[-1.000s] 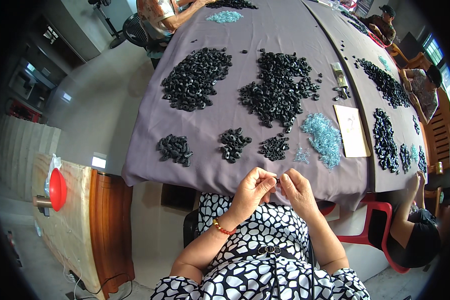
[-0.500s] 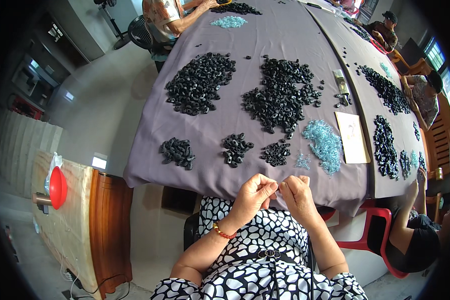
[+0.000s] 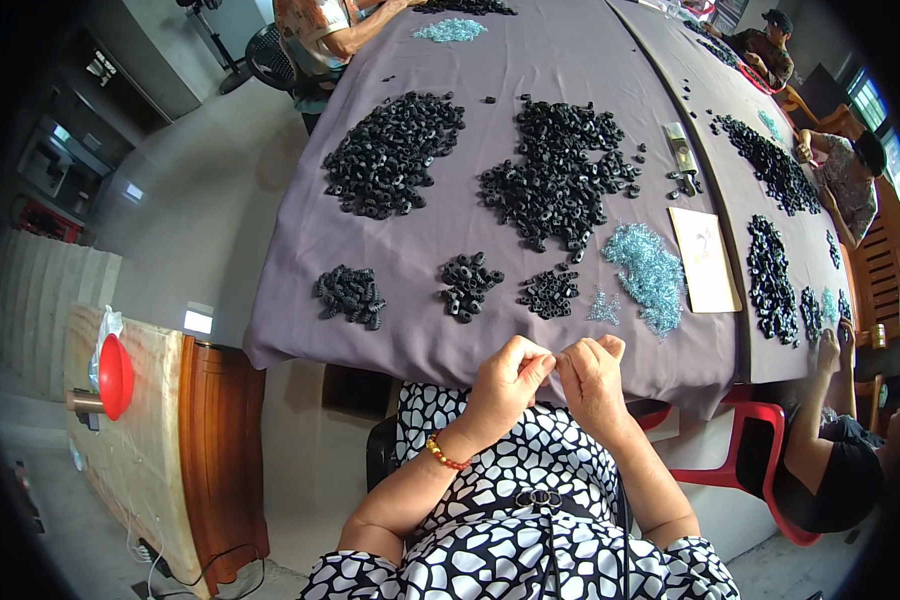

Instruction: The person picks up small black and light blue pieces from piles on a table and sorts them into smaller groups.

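My left hand and my right hand meet just off the table's near edge, above my lap. Both are closed in a pinch, fingertips against each other. Whatever they hold is too small or hidden to make out. Beyond them on the cloth lie three small heaps: ribbed black parts, black ring-like parts and smaller black parts. Beside these sit a few pale-blue clear pieces and a bigger pale-blue pile.
Two large black heaps spread farther back on the grey tablecloth. A pale card lies to the right. Co-workers sit along the table's right side, one near a red chair. A wooden counter stands at left.
My view has shifted a little, so the heaps sit slightly higher in the picture. My hands stay pinched together in nearly the same place, fingers slightly rearranged.
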Motion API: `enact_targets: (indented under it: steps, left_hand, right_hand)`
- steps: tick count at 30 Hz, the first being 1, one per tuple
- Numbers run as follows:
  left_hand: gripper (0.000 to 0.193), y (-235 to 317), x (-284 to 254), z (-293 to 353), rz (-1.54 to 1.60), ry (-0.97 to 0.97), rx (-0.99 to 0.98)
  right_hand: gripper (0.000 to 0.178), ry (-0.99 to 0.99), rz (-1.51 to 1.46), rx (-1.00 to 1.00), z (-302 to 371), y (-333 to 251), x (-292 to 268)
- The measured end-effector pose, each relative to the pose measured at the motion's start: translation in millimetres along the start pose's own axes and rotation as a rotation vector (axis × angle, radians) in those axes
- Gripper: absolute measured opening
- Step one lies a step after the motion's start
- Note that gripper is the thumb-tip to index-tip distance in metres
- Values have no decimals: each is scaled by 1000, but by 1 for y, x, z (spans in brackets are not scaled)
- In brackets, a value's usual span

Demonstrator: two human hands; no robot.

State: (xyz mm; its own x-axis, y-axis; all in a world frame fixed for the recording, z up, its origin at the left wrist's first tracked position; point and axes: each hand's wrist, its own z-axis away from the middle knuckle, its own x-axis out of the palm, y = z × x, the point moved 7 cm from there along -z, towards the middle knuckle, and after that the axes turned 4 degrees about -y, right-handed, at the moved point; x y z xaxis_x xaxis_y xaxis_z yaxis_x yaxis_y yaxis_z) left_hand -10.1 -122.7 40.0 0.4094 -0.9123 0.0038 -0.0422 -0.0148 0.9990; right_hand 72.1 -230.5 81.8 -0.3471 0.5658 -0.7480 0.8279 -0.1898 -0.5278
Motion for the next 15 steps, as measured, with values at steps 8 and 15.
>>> enact_targets:
  steps: [8,15]
  left_hand:
    - [20,-13,3,5,393,-81,-353]
    - [17,-5,2,9,-95,92,81]
  right_hand:
    - [9,-45,-9,30,1,-3,3]
    - [16,-63,-127,118,6,3,10]
